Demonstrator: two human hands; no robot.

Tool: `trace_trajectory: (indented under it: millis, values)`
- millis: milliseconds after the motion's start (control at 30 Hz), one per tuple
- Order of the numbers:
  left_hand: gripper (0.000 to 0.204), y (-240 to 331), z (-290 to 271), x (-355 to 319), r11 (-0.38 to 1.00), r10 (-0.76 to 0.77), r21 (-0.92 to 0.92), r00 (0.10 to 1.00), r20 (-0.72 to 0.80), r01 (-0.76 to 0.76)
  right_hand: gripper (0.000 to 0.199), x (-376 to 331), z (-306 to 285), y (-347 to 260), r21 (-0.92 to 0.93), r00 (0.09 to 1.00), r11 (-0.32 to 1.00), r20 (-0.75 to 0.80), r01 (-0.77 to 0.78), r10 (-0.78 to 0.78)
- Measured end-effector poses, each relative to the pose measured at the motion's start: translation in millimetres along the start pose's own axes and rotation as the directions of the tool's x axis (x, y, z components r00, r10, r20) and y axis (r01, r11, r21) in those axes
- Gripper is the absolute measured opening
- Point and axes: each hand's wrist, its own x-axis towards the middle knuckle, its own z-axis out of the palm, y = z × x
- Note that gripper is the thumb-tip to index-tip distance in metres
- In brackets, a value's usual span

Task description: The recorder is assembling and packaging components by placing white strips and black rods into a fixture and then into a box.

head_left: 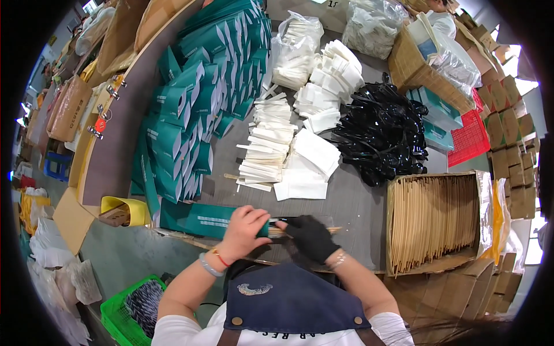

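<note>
At the table's near edge, a long green paper sleeve (193,220) lies flat. My bare left hand (244,233) closes over the sleeve's right end. In my black-gloved right hand (310,237) are wooden chopsticks (336,229), their tips sticking out to the right. The other end of the chopsticks is at the sleeve's mouth, between my hands. Something dark lies along with them, perhaps a black spoon, mostly covered by the glove. Beyond my hands are folded white napkins (304,167) and a stack of thin white paper strips (264,151).
Overlapping green sleeves (184,115) fill the table's left. A heap of black plastic spoons (381,135) lies right of the napkins. A cardboard box of chopsticks (433,222) stands at the right, a red basket (468,138) behind it. On the floor is a green crate (118,314).
</note>
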Motion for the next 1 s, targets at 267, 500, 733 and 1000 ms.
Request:
trace_trajectory:
  millis: [267,500,733,1000]
  values:
    - [0.074,18.2,-2.7,17.5,0.995,0.021,0.094,0.998,0.057,-0.027,0.012,-33.9,4.0,30.5,0.382,0.829,0.795,-0.117,-0.471,0.547]
    - [0.062,16.2,-2.4,33.5,0.982,0.119,0.133,0.986,0.113,-0.134,0.046,7.2,16.2,-19.2,0.597,0.918,0.791,-0.227,-0.132,0.325]
    - [0.042,15.4,-44.3,38.1,0.954,0.065,0.240,0.902,0.426,-0.181,0.066,-32.8,-17.1,22.5,-0.262,0.978,0.951,-0.169,-0.166,0.124]
    - [0.050,69.5,-268.9,79.5,0.948,0.279,-0.063,0.911,-0.303,-0.312,0.063,-71.9,-8.0,49.5,-0.227,0.862,0.924,-0.477,-0.308,0.170]
